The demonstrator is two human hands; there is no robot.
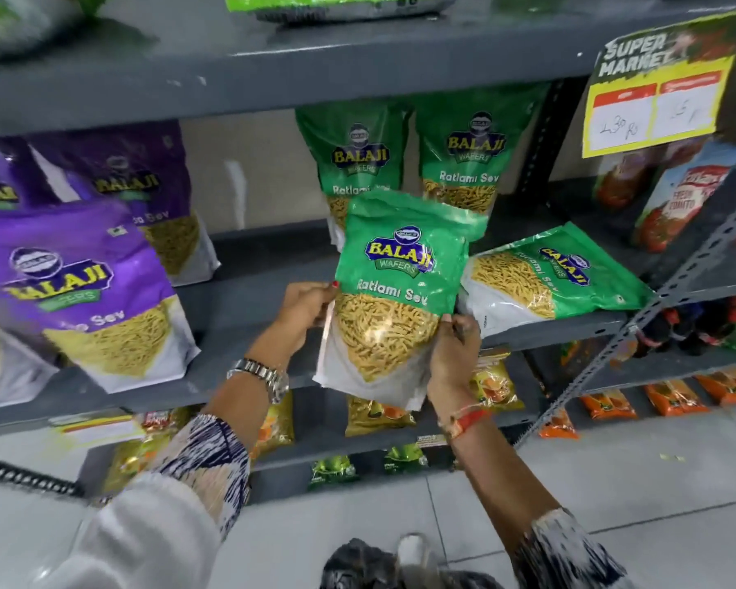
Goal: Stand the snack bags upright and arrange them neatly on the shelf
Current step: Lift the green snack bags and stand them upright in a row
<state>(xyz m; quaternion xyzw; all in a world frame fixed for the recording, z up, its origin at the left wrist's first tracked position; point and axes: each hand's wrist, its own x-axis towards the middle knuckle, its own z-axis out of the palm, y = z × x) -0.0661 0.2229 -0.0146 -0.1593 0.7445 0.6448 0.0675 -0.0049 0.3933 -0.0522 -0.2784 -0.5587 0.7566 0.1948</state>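
A green Ratlami Sev bag [396, 291] is held upright in front of the grey shelf [247, 291], slightly tilted. My left hand [304, 312] grips its left edge and my right hand [455, 354] grips its lower right edge. Behind it two green bags [353, 159] [472, 155] stand upright at the back of the shelf. To the right, another green bag [549, 278] lies flat on its side. On the left, purple sev bags [86, 291] [141, 189] stand leaning.
A yellow price sign [655, 95] hangs at the upper right above red tomato packs [680, 197]. Slotted metal uprights [655, 308] frame the shelf. Lower shelves hold yellow, green and orange snack packets [375, 414]. Tiled floor lies below.
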